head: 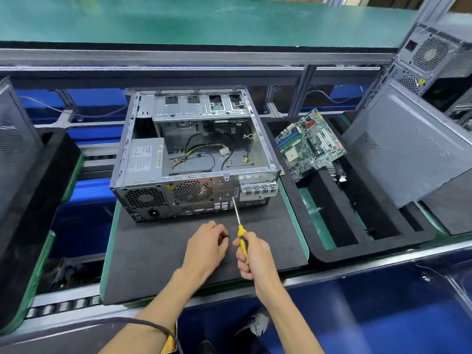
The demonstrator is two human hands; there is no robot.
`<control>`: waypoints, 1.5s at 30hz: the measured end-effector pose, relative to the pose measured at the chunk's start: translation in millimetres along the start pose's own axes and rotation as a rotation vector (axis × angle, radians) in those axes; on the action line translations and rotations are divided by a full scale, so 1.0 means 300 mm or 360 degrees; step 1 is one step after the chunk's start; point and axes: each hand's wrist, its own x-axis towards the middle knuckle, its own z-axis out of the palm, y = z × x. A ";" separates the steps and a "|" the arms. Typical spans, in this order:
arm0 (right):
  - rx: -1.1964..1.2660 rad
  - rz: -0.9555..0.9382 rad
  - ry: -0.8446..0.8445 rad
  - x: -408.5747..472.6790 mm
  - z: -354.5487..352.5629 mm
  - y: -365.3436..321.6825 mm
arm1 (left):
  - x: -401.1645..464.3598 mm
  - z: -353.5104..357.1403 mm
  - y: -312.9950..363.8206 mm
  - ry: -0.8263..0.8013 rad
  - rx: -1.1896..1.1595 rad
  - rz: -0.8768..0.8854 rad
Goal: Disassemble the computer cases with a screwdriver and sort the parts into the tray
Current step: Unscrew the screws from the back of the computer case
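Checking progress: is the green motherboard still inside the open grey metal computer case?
Out. The green motherboard lies in the black foam tray right of the grey case, whose floor shows only loose cables.

I note a green upper shelf (204, 19) on a grey aluminium frame (178, 58). Blue bins (97, 100) sit beneath it; grey conveyor rollers (61, 306) run along the near-left edge.

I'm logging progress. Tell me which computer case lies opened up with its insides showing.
The case in the middle, on the dark mat before both hands: its top is off, showing cables and power supply. The cases at far right are upright and closed.
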 end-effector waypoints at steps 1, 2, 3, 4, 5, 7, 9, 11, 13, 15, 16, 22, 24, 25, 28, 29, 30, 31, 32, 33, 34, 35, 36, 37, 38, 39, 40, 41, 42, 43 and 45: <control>-0.0026 0.0036 0.0011 0.007 -0.005 0.010 | -0.007 0.020 -0.009 0.0010 0.0044 0.0055; -0.0049 0.0065 0.0015 0.013 -0.009 0.020 | -0.010 0.031 -0.013 0.0042 0.0060 0.0089; -0.0068 0.0086 0.0014 0.017 -0.011 0.029 | -0.007 0.034 -0.013 0.0068 0.0077 0.0107; -0.0085 0.0100 0.0008 0.019 -0.011 0.036 | -0.001 0.032 -0.013 0.0068 0.0094 0.0113; -0.0098 0.0107 -0.0002 0.021 -0.010 0.041 | 0.006 0.028 -0.011 0.0046 0.0103 0.0107; -0.0109 0.0112 -0.0024 0.025 -0.003 0.046 | 0.018 0.008 -0.007 -0.0063 0.0116 0.0049; -0.0114 0.0110 -0.0052 0.029 0.004 0.041 | 0.024 -0.033 0.004 -0.0075 0.0093 -0.0040; -0.0124 0.0110 -0.0068 0.038 0.010 0.033 | 0.023 -0.105 0.022 0.0220 -0.0042 -0.0031; -0.0118 0.0115 -0.0080 0.050 0.018 0.028 | 0.047 -0.204 0.042 0.0840 -0.0065 0.0278; -0.0097 0.0122 -0.0101 0.059 0.040 0.029 | 0.107 -0.305 0.048 0.1176 0.0091 0.0557; -0.0090 0.0123 -0.0112 0.062 0.053 0.031 | 0.144 -0.350 0.047 0.1112 0.0196 0.0560; -0.0061 0.0090 -0.0116 0.074 0.103 0.045 | 0.216 -0.400 -0.023 0.0260 0.0466 0.0318; -0.0032 0.0071 -0.0113 0.070 0.102 0.052 | 0.217 -0.403 -0.029 0.0295 0.0466 0.0378; -0.0008 0.0066 -0.0108 0.068 0.100 0.054 | 0.220 -0.404 -0.031 0.0305 0.0461 0.0389; 0.0066 0.0068 -0.0088 0.069 0.091 0.057 | 0.224 -0.407 -0.032 0.0309 0.0429 0.0374; 0.0077 0.0071 -0.0089 0.069 0.089 0.057 | 0.224 -0.406 -0.032 0.0308 0.0418 0.0370; 0.0078 0.0074 -0.0093 0.068 0.088 0.057 | 0.223 -0.406 -0.031 0.0303 0.0413 0.0368; 0.0072 0.0077 -0.0098 0.068 0.087 0.058 | 0.223 -0.406 -0.029 0.0301 0.0410 0.0372; 0.0065 0.0081 -0.0100 0.068 0.087 0.058 | 0.223 -0.406 -0.027 0.0300 0.0411 0.0373; 0.0057 0.0084 -0.0100 0.069 0.086 0.057 | 0.223 -0.406 -0.026 0.0304 0.0411 0.0371; 0.0049 0.0088 -0.0099 0.072 0.085 0.056 | 0.223 -0.406 -0.026 0.0310 0.0409 0.0367; 0.0042 0.0091 -0.0098 0.074 0.084 0.056 | 0.224 -0.406 -0.025 0.0317 0.0406 0.0363; 0.0036 0.0094 -0.0095 0.077 0.082 0.055 | 0.223 -0.406 -0.025 0.0322 0.0402 0.0359; 0.0029 0.0095 -0.0092 0.079 0.080 0.054 | 0.222 -0.406 -0.025 0.0324 0.0398 0.0354; 0.0024 0.0093 -0.0091 0.080 0.078 0.053 | 0.221 -0.405 -0.025 0.0329 0.0392 0.0352; 0.0020 0.0088 -0.0093 0.081 0.077 0.053 | 0.221 -0.404 -0.025 0.0331 0.0386 0.0349; 0.0016 0.0085 -0.0098 0.081 0.075 0.053 | 0.220 -0.403 -0.026 0.0330 0.0382 0.0347; 0.0009 0.0086 -0.0101 0.081 0.074 0.053 | 0.220 -0.402 -0.026 0.0328 0.0381 0.0345; 0.0000 0.0086 -0.0103 0.080 0.074 0.051 | 0.220 -0.402 -0.026 0.0328 0.0383 0.0346; -0.0011 0.0082 -0.0103 0.078 0.075 0.048 | 0.220 -0.402 -0.026 0.0328 0.0383 0.0348; -0.0026 0.0087 -0.0102 0.070 0.080 0.038 | 0.221 -0.401 -0.026 0.0334 0.0379 0.0346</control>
